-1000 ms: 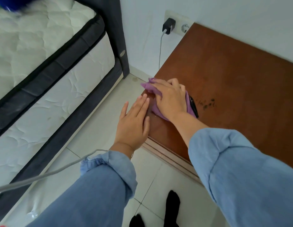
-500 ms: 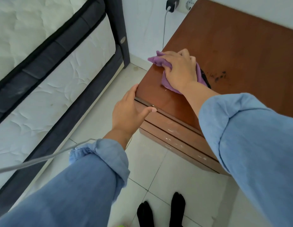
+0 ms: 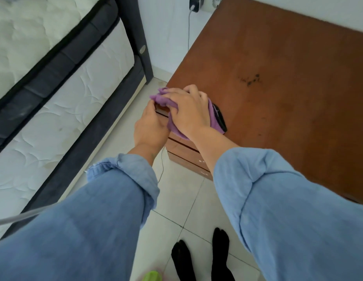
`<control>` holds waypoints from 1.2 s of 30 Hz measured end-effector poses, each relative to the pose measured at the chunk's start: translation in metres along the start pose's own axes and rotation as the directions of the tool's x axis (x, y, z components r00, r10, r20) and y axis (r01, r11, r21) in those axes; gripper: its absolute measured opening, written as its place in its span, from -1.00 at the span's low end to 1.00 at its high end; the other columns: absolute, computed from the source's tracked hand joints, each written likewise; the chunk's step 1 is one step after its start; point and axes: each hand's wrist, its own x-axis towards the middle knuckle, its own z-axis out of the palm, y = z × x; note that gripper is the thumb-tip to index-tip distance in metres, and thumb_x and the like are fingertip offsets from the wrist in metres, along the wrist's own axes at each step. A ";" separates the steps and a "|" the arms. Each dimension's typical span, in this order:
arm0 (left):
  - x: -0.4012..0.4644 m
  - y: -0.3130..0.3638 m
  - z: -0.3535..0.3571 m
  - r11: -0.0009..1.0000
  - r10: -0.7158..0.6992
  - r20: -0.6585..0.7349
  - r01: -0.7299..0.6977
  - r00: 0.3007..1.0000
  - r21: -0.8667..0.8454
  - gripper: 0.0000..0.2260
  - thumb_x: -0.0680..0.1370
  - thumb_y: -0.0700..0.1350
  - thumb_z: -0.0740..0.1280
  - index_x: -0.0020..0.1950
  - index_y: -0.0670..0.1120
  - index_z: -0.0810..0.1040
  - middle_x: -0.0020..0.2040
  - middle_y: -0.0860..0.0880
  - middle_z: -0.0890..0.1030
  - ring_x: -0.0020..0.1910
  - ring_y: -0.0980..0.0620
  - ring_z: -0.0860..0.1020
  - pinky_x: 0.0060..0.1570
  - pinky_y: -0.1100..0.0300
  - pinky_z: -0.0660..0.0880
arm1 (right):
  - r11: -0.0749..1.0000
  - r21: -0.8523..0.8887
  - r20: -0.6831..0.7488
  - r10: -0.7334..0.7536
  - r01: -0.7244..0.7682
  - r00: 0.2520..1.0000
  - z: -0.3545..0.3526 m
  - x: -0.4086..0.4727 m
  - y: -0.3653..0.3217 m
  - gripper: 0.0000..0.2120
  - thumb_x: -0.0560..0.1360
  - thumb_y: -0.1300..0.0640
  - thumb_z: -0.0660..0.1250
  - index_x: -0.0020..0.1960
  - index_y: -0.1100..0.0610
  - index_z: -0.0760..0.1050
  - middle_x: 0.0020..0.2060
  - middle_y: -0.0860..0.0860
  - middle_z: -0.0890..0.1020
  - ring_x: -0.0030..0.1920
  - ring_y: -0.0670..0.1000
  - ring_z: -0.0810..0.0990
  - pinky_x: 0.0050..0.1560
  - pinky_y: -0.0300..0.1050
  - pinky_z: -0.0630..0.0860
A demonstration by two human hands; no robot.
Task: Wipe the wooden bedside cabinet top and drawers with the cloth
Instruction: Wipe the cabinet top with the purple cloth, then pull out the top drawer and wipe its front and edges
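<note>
Pressing the cloth [image 3: 170, 103], the right hand [image 3: 187, 110] apparently hides the cabinet [image 3: 288, 98] corner.

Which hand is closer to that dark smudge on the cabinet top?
Right. The right hand presses the cloth on the front corner, nearer the smudge. The left hand is off the edge by the drawers.

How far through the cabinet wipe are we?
Early. Nothing looks finished. The right hand presses the purple cloth on the cabinet top's front-left corner; the left hand steadies the edge. Dark specks remain mid-top, and the drawers look unwiped.
</note>
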 end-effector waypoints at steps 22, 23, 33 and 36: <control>-0.069 0.047 0.010 0.916 0.043 0.115 -0.085 0.992 0.392 -0.39 0.52 -0.23 0.21 0.53 -0.17 0.05 0.51 -0.10 0.20 0.41 -0.12 0.31 0.33 -0.02 0.30 | 0.936 0.018 -0.092 0.352 -0.352 0.932 -0.083 -0.149 0.059 -0.73 0.62 -0.02 0.10 0.21 -0.01 0.48 -0.12 0.04 0.62 -0.07 0.11 0.54 0.04 0.02 0.41; -0.074 0.051 0.011 0.905 0.066 0.143 -0.119 0.988 0.408 -0.39 0.51 -0.23 0.21 0.53 -0.17 0.07 0.51 -0.09 0.20 0.42 -0.11 0.30 0.34 -0.03 0.30 | 0.925 0.005 -0.078 0.380 -0.380 0.922 -0.087 -0.159 0.065 -0.73 0.62 -0.03 0.08 0.21 -0.02 0.46 -0.11 0.04 0.62 -0.07 0.11 0.54 0.05 0.03 0.42; -0.139 0.083 0.024 0.877 0.138 0.260 -0.240 0.956 0.416 -0.47 0.54 -0.12 0.22 0.50 -0.15 0.18 0.49 -0.08 0.26 0.40 -0.13 0.33 0.35 -0.11 0.28 | 0.799 0.018 -0.055 0.601 -0.601 0.798 -0.149 -0.255 0.103 -0.71 0.62 -0.03 0.05 0.20 0.03 0.46 -0.02 0.15 0.64 0.03 0.24 0.53 0.08 0.06 0.39; -0.145 0.083 0.026 0.873 0.141 0.266 -0.247 0.954 0.421 -0.47 0.54 -0.13 0.22 0.49 -0.15 0.19 0.48 -0.08 0.27 0.39 -0.13 0.34 0.34 -0.09 0.29 | 0.748 0.067 -0.057 0.664 -0.661 0.745 -0.155 -0.268 0.107 -0.72 0.62 -0.04 0.07 0.20 0.03 0.46 0.00 0.16 0.63 0.03 0.25 0.54 0.09 0.08 0.43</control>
